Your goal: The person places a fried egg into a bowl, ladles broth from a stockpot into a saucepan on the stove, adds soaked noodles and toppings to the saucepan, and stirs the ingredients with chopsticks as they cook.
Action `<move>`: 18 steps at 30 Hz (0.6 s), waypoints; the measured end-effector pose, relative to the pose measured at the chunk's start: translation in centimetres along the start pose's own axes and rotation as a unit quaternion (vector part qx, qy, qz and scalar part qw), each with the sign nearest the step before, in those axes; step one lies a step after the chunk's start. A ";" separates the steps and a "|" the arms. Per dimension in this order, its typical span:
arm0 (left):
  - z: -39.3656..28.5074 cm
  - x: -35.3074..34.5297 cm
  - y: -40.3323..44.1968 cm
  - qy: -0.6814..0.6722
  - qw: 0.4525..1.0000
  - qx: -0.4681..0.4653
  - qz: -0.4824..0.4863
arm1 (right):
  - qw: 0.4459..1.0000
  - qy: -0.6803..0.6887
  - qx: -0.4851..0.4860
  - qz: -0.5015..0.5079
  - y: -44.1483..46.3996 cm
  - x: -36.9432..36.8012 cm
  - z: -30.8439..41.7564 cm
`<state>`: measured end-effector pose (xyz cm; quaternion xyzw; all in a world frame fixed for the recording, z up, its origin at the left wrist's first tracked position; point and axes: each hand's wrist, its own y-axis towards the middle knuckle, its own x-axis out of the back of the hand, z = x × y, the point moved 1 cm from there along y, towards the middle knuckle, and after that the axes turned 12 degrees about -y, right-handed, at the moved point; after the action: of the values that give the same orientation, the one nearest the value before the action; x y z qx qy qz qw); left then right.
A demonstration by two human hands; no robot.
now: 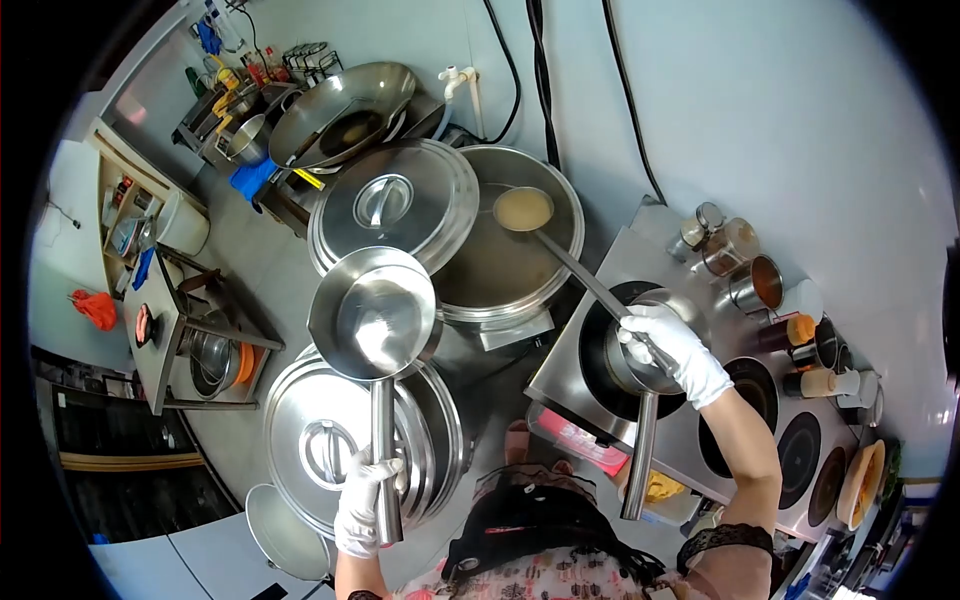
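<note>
My left hand (362,505), in a white glove, is wrapped round the long handle of a steel saucepan (370,315). The pan hangs over the lidded pots, and no food shows in it. My right hand (672,350), also gloved, grips the handle of a ladle (585,278) full of pale liquid. The ladle's bowl is over a large stockpot (577,215) holding cloudy brownish broth. A round steel lid (445,205) covers part of that pot. Below my right hand, a second saucepan (643,455) sits on a burner, its inside partly hidden by the hand.
Another big pot with a lid (300,430) stands below the held saucepan. Jars and a steel cup (757,285) line the stove's (620,262) wall side. A large wok (380,90) is behind the stockpot. At left stands a metal table (165,335).
</note>
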<state>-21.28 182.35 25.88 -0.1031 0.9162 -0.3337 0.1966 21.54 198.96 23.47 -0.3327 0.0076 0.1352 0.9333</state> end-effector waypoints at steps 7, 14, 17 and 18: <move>1.1 -2.8 0.5 0.045 0.997 0.007 0.057 | 1.000 0.009 0.011 -0.006 -8.8 0.2 2.0; 2.3 -4.5 1.5 0.073 0.993 0.029 0.083 | 0.999 -0.008 0.022 -0.022 -17.8 -0.5 2.9; 2.1 -6.5 1.5 0.133 0.989 0.017 0.070 | 0.999 -0.013 0.026 -0.020 -21.8 -0.5 2.8; 1.9 -7.6 1.2 0.160 0.985 0.006 0.057 | 0.999 -0.016 0.028 -0.019 -23.3 -0.6 2.8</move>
<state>-13.70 184.62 25.99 0.0052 0.9380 -0.3400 0.0670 26.75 183.27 40.13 -0.3046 -0.0101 0.1231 0.9444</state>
